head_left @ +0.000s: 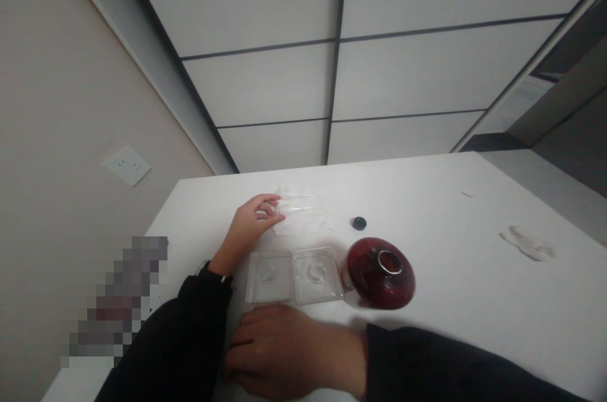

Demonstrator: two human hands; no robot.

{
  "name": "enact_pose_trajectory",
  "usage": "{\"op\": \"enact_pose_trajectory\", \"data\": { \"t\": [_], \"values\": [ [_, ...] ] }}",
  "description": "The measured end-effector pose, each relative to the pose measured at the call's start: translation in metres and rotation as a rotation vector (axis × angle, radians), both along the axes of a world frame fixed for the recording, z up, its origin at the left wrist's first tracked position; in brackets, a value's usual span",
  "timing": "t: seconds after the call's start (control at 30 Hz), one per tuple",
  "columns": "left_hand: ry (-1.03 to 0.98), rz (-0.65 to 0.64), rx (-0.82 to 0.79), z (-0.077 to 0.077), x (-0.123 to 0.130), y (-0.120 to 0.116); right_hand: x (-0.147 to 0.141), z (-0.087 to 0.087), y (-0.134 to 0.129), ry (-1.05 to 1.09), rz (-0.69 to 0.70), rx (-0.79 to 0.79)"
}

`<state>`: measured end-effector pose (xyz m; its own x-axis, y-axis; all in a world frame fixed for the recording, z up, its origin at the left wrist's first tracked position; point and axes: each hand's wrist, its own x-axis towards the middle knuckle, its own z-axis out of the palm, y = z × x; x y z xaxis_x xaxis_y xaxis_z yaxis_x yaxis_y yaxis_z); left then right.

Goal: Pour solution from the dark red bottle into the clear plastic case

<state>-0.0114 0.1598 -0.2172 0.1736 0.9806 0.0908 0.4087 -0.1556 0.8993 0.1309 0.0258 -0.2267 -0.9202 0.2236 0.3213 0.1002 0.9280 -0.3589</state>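
Observation:
At the left part of the white table, my left hand point(258, 215) has its thumb and fingers closed on the left edge of a thin clear plastic piece point(303, 211), whose exact kind I cannot make out. Nearer to me lies a clear plastic tray point(293, 277) with two square compartments, each with a round raised form in it. My right hand point(279, 348) rests below the tray, back upward, its fingers curled; what is under them, if anything, is hidden. Right of the tray stands a dark red rounded glass vessel point(377, 279) with a round opening on top.
A small dark round cap point(359, 223) lies behind the red vessel. On the right of the white table point(455, 288) are a crumpled whitish tissue point(527, 243) and a small white scrap point(467, 194). White panelled doors point(270, 86) rise behind the table; a wall socket point(128, 166) is at left.

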Motion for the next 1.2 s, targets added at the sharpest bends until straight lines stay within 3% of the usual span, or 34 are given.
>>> {"op": "enact_pose_trajectory", "data": {
  "t": [0.2, 0.33, 0.4, 0.5, 0.57, 0.63, 0.8, 0.93, 1.03, 1.2],
  "values": [
    [0.000, 0.051, 0.113, 0.012, 0.000, -0.010, 0.003, 0.001, -0.001, 0.015, 0.010, -0.011],
    [-0.009, 0.051, 0.186, 0.030, -0.005, -0.023, 0.003, -0.004, -0.001, 0.040, -0.004, -0.012],
    [-0.018, -0.022, 0.206, 0.043, -0.006, -0.037, 0.004, -0.005, -0.002, 0.043, -0.008, 0.003],
    [0.075, -0.240, 0.234, 0.058, -0.004, -0.066, 0.011, 0.001, -0.012, 0.060, -0.014, 0.059],
    [0.214, -0.351, 0.260, 0.062, -0.001, -0.085, 0.021, 0.011, -0.026, 0.111, -0.013, 0.107],
    [0.333, -0.385, 0.298, 0.060, 0.003, -0.099, 0.035, 0.024, -0.044, 0.237, -0.051, 0.147],
    [0.409, -0.361, 0.365, 0.044, 0.007, -0.108, 0.082, 0.050, -0.080, 0.671, -0.423, 0.241],
    [0.400, -0.353, 0.359, 0.036, 0.006, -0.103, 0.112, 0.037, -0.069, 0.976, -0.846, 0.375],
    [0.399, -0.352, 0.355, 0.035, 0.005, -0.100, 0.121, 0.017, -0.048, 1.060, -0.988, 0.212],
    [0.406, -0.332, 0.361, 0.035, 0.004, -0.097, 0.123, 0.000, -0.032, 0.920, -0.958, -0.143]
  ]
}}
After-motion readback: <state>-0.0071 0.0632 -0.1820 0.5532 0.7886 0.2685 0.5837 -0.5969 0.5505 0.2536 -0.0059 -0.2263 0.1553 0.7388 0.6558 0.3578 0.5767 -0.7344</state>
